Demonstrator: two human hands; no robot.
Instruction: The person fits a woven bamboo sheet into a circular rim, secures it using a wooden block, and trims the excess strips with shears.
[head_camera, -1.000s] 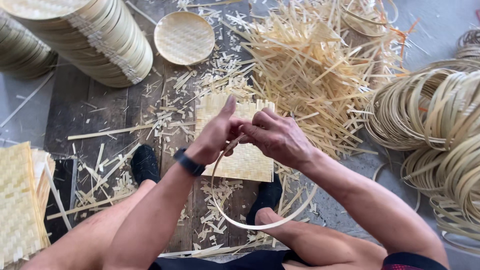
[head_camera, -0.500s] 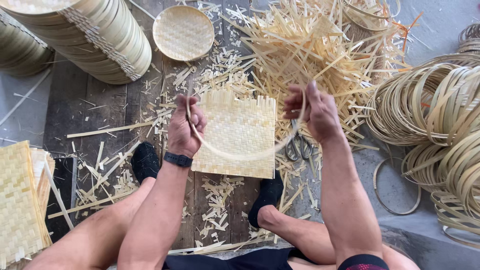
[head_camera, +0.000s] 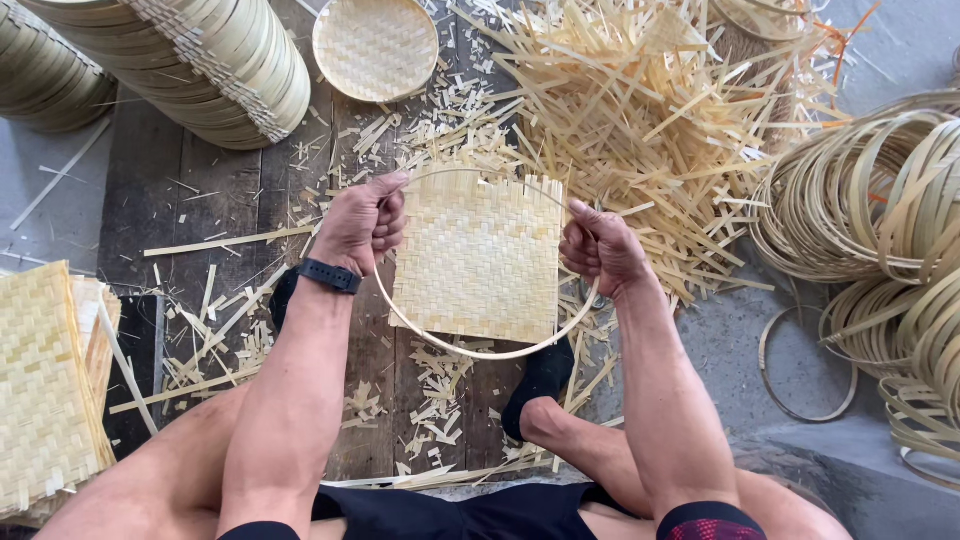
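A thin pale bamboo hoop (head_camera: 480, 353) is held level over a square woven bamboo mat (head_camera: 480, 255) that lies on the dark wooden boards. My left hand (head_camera: 362, 222), with a black band at the wrist, grips the hoop's left side. My right hand (head_camera: 598, 246) grips its right side. Both fists are closed on the strip, and the ring frames most of the mat. My feet in black socks rest just below the mat.
Stacks of finished round woven trays (head_camera: 215, 60) lie at upper left, with a single round tray (head_camera: 375, 47) beside them. A heap of bamboo strips (head_camera: 660, 110) fills the upper right. Coiled hoops (head_camera: 870, 200) sit at right. Square mats (head_camera: 45, 390) are piled at left.
A second ago both hands were close together over the mat, working the hoop's joint. They have since spread apart, and the hoop now lies flat around the mat.
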